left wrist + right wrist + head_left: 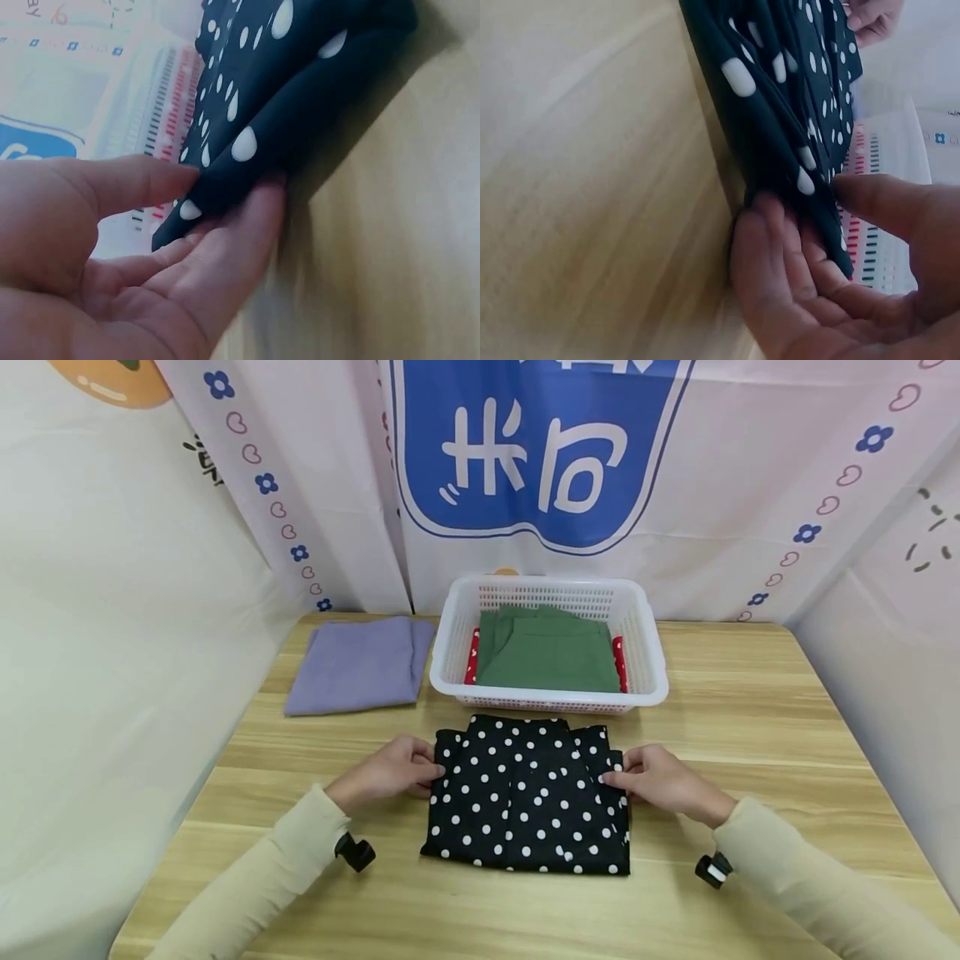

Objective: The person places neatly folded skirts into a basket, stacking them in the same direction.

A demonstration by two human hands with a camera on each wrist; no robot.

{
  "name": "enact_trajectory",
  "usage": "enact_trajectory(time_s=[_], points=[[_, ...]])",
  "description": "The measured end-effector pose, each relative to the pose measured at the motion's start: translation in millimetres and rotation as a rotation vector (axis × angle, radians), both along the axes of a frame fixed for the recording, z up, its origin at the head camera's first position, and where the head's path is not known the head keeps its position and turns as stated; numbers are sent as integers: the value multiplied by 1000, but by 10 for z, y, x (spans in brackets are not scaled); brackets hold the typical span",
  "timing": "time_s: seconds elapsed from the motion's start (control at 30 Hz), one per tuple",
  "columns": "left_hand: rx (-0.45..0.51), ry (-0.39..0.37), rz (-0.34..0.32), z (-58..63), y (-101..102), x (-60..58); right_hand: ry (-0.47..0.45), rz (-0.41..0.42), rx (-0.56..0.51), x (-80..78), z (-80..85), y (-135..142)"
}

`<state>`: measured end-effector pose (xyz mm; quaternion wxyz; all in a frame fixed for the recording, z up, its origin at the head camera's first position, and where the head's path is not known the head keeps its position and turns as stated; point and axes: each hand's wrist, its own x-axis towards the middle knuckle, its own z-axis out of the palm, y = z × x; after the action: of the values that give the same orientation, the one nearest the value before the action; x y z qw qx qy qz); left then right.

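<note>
A folded black cloth with white polka dots (pixel 517 810) lies on the wooden table in front of the white basket. My left hand (pixel 393 768) pinches its left side, thumb on top and fingers tucked underneath. At the opposite side, my right hand (pixel 667 781) grips the layered edge in the same way. In the left wrist view the left thumb (pixel 142 182) presses the dotted fabric (pixel 244 144) from above. Several stacked folds show in the right wrist view, where the right fingers (pixel 765 270) curl under the lower layers.
Behind the dotted cloth stands the white plastic basket (pixel 555 697), holding folded green cloth (pixel 555 652) over red cloth with white dots (pixel 619 662). A folded purple cloth (pixel 356 667) lies left of the basket. Printed white curtains (pixel 720 527) border the table's back and sides.
</note>
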<state>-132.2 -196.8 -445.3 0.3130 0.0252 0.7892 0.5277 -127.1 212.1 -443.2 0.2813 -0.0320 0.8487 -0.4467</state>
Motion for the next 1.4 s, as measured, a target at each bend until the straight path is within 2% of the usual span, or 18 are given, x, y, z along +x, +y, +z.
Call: enact_trajectory(time_s=[0.1,0.27,0.53,0.73,1.03,1.23,1.4], points=[[13,-1,20,-3,4,25,19,4,-21,25,4,-24],[79,-27,52,-25,-22,61,-3,-3,-62,36,7,17],[144,-48,43,37,-26,141,-36,43,-107,125,147,123],[192,-47,24,200,-31,221,-42,59,-109,202,318,194],[261,-19,26,544,-71,325,-20,117,-166,245,700,292],[352,31,47,739,-68,236,-15,119,-145,146,875,327],[385,59,137,804,-34,-9,-10,58,-140,-58,964,315]])
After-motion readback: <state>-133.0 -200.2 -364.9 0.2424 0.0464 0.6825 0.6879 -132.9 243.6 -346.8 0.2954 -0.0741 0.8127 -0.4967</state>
